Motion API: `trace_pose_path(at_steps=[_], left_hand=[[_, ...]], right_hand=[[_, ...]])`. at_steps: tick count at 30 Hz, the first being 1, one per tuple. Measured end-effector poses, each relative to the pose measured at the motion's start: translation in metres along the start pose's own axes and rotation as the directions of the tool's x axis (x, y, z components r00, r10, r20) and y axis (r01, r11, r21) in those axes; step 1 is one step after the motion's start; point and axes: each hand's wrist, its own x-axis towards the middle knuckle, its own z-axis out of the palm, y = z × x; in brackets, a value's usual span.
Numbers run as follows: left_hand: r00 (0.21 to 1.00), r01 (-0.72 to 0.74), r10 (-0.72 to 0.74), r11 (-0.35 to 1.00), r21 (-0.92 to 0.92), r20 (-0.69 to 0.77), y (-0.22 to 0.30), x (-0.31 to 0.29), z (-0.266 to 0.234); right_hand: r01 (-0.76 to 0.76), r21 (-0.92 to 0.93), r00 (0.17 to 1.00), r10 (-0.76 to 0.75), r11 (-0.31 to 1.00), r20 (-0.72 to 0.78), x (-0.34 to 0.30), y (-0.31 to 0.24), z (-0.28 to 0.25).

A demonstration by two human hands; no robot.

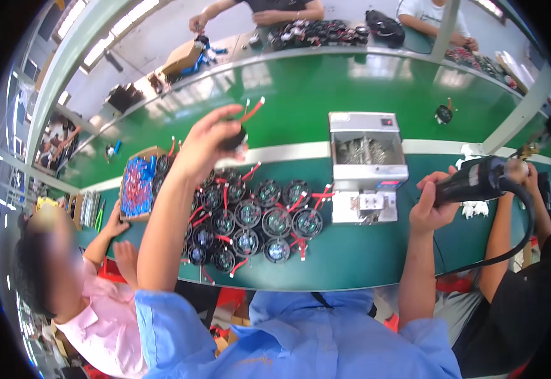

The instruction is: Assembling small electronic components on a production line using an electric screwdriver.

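My left hand point(207, 144) is raised over the far edge of the work table, closed around a round black part point(234, 139) with red and white wires sticking up. Its fingers hide much of that part. My right hand point(432, 205) grips a black electric screwdriver point(468, 182), held sideways above the table; its cable loops down to the right. Below my left arm lies a cluster of round black wired housings point(247, 215), with red leads poking out. Between my hands stands a screw feeder point(369, 158), its hopper holding small metal screws.
A green conveyor belt point(275, 88) runs beyond the table, carrying a lone wired part point(443, 114). A cardboard box point(138, 189) of blue-and-red wired pieces stands at left. White pieces point(474, 208) lie under the screwdriver. Co-workers sit close on both sides and across the belt.
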Motion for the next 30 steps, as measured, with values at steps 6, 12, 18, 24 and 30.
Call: trace_pose_path(at_steps=[6, 12, 18, 24, 30], left_hand=[[0.992, 0.092, -0.086, 0.993, -0.072, 0.087, -0.002, 0.042, -0.027], [0.999, -0.042, -0.001, 0.290, 0.956, 0.044, -0.026, 0.054, -0.033], [0.998, -0.028, -0.061, 0.048, 0.998, 0.031, -0.058, 0.067, -0.050], [0.968, 0.031, -0.246, -0.092, 0.995, -0.053, -0.050, 0.055, -0.041], [0.990, -0.062, -0.132, -0.036, 0.997, 0.057, -0.022, 0.032, -0.025]], right_hand=[[0.002, -0.038, 0.998, 0.000, 0.999, 0.065, -0.001, 0.000, -0.005], [-0.022, 0.040, 0.998, 0.020, 0.999, 0.054, -0.005, 0.000, -0.002], [-0.039, 0.061, 0.994, 0.033, 0.997, 0.104, -0.002, -0.002, -0.005], [0.081, -0.146, 0.990, -0.063, 0.986, 0.124, -0.008, 0.007, -0.015], [0.018, -0.092, 0.999, -0.013, 0.996, 0.050, -0.005, 0.003, -0.011]])
